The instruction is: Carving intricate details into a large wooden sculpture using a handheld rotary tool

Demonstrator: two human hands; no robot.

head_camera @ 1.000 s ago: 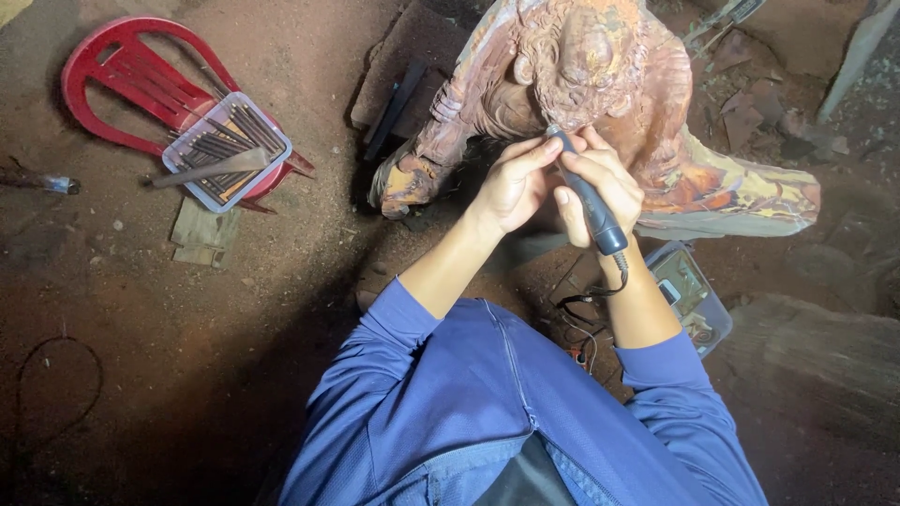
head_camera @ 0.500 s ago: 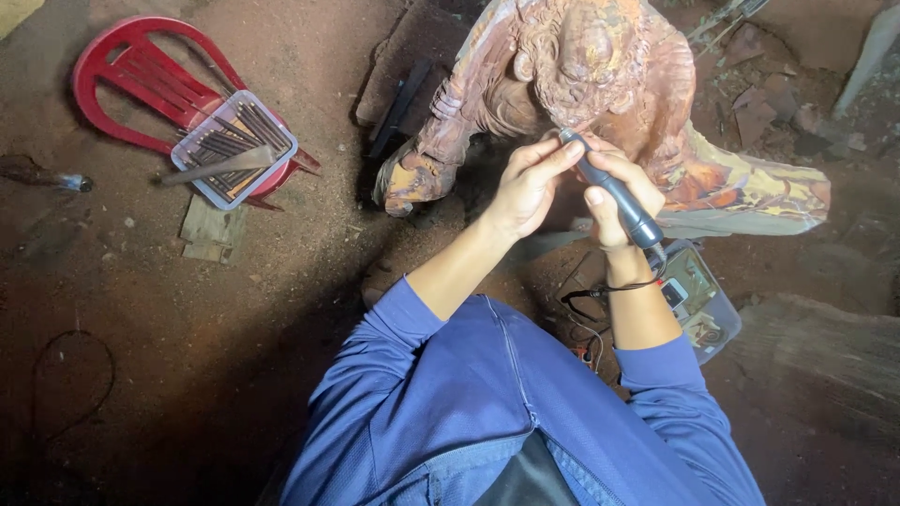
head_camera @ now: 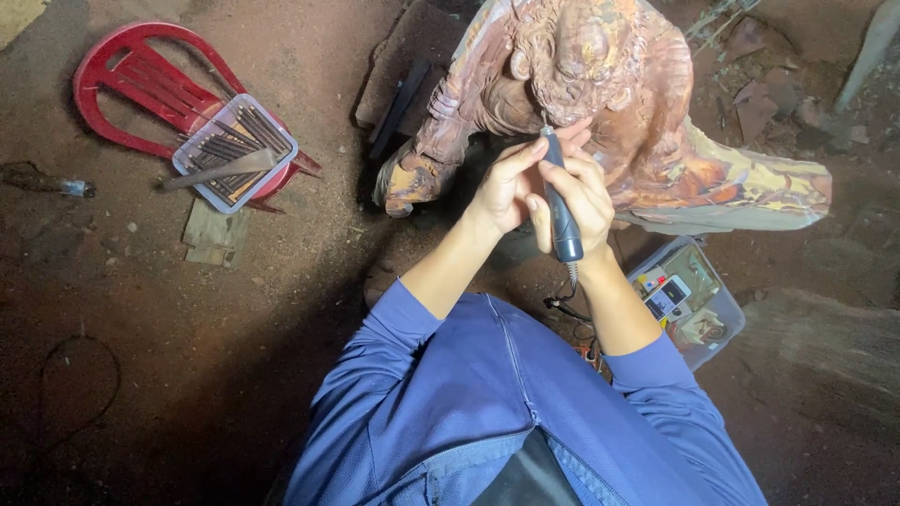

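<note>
A large reddish-brown wooden carving (head_camera: 656, 122) of a figure stands on the dirt floor in front of me. My right hand (head_camera: 586, 192) grips a grey corded rotary carving tool (head_camera: 560, 211), held nearly upright with its thin bit touching the carving's surface. My left hand (head_camera: 511, 183) rests beside it, fingers laid against the upper part of the tool and the wood. The tool's black cord (head_camera: 565, 295) drops below my right wrist. Both arms wear blue sleeves.
A red plastic chair (head_camera: 122, 80) lies tipped on the left with a clear tray of several dark chisels (head_camera: 234, 150) on it. A small wood block (head_camera: 211, 232) lies below it. A clear box with small items (head_camera: 689, 300) sits by my right elbow. A cable loops at lower left.
My right hand has swung the tool from a slant to nearly upright, bit now higher on the carving. Both hands have risen a little. The carving has not moved.
</note>
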